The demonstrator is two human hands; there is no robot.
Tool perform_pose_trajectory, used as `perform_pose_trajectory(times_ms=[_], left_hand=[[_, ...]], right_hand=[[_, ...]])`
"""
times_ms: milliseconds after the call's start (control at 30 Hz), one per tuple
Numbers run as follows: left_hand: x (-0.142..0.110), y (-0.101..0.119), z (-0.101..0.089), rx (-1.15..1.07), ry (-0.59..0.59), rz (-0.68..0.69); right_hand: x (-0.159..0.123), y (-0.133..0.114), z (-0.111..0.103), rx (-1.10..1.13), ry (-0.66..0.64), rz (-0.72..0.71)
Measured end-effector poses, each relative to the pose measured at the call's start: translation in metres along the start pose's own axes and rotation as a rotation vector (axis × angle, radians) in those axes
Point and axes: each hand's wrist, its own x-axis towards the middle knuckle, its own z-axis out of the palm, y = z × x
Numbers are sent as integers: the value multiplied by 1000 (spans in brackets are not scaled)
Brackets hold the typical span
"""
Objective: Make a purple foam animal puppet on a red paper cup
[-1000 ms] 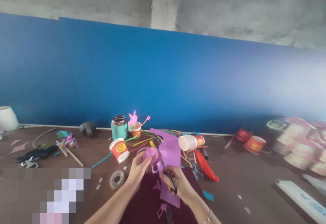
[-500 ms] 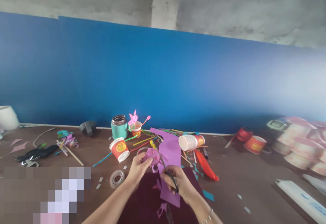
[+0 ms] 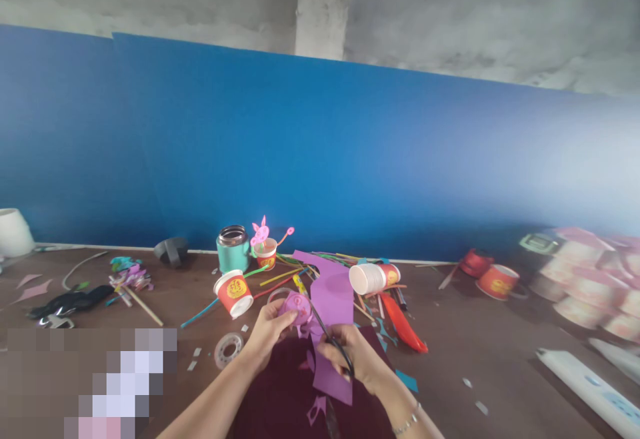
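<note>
Between the thumb and fingers of my left hand (image 3: pixel 273 329) is a purple paper cutout (image 3: pixel 296 306) with small red drawn marks. My right hand (image 3: pixel 350 356) grips black-handled scissors (image 3: pixel 340 352), their blades pointing up and left toward the cutout's right side. Whether the blades touch the paper I cannot tell. Beneath and beyond both hands lies a larger purple paper sheet (image 3: pixel 333 292) with curved cut edges. A purple scrap (image 3: pixel 316 411) rests below it on a dark maroon sheet (image 3: pixel 280 399).
Behind my hands stand a teal jar (image 3: pixel 233 250), a red-and-white paper cup (image 3: pixel 234 294) and a cup with a pink paper figure (image 3: pixel 261 234). A tape roll (image 3: pixel 221 352) lies left, stacked cups (image 3: pixel 370 279) and a red plastic piece (image 3: pixel 405 326) right. A power strip (image 3: pixel 585 386) lies far right.
The purple cutout in my left hand has tilted and shifted slightly left. The scissors have turned a little in my right hand. The whole view has moved slightly.
</note>
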Motion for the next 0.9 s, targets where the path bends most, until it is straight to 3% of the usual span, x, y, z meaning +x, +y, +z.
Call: perform_pose_trajectory(times_ms=[133,433,800,900], left_hand=[[0,1,-1,13,-44,-52],[-6,1,14,199,-159,-48],[-18,-9,34,-105,-89,-113],[-20,-9,39,-147,56,-73]], right_hand=[[-5,-5,-9,-35,-27,34],[0,-5,0,192,132,-172],[2,0,13,286,226,-246],[2,-1,17,269,168,-278]])
